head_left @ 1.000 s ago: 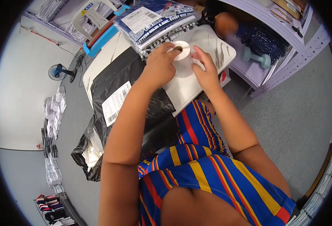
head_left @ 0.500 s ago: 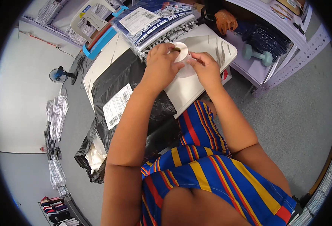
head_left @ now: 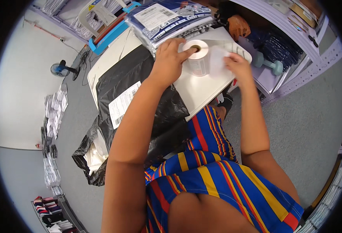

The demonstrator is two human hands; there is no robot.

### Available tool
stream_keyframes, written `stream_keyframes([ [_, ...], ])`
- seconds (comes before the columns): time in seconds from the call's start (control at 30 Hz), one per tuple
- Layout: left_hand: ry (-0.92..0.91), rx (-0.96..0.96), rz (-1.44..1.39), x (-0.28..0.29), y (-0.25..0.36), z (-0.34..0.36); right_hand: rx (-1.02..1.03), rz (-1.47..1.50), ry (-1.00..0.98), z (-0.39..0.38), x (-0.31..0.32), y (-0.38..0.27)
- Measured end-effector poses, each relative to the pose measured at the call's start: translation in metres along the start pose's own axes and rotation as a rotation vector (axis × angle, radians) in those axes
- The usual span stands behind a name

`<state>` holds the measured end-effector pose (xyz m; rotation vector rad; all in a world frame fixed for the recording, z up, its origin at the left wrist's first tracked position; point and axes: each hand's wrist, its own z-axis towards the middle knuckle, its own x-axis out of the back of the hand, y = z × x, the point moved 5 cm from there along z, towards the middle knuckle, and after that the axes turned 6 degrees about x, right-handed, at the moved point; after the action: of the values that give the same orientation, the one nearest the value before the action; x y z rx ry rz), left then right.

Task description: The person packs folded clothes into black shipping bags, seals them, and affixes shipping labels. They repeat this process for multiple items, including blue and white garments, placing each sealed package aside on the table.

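A roll of white labels (head_left: pixel 199 65) stands upright on the white tabletop (head_left: pixel 194 93). My left hand (head_left: pixel 171 62) grips it from the left, thumb at the dark hole in its top. My right hand (head_left: pixel 238 70) pinches a pale, blurred strip of labels (head_left: pixel 218 58) that stretches out rightward from the roll. A black plastic parcel (head_left: pixel 112 81) with a white label lies left of them. Behind the roll is a stack of blue and white bagged items (head_left: pixel 167 29) with a label on top.
A blue machine with a pale arm (head_left: pixel 97 46) stands at the back left. A shelf unit at right holds a dumbbell (head_left: pixel 270 66), dark bags and an orange bag (head_left: pixel 238 27). A fan (head_left: pixel 60 70) stands on the left floor near stacked papers. An open black bag (head_left: pixel 89 159) hangs lower left.
My right hand has moved rightward away from the roll, drawing a strip of labels out with it. My left hand has shifted slightly right and stays on the roll.
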<state>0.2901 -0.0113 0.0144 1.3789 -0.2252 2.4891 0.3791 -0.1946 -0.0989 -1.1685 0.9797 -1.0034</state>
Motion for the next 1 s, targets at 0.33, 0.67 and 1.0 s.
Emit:
stream_keyframes([
  [0.33, 0.459, 0.542, -0.118, 0.076, -0.104, -0.115, 0.481, 0.08, -0.112, -0.062, -0.076, -0.109],
  [0.67, 0.224, 0.515, -0.304, 0.068, -0.091, -0.124, 0.659, -0.334, -0.524, -0.07, -0.177, -0.053],
  [1.0, -0.027, 0.678, -0.01, 0.021, -0.136, -0.157, 0.837, -0.84, -0.674, -0.081, -0.216, -0.101],
])
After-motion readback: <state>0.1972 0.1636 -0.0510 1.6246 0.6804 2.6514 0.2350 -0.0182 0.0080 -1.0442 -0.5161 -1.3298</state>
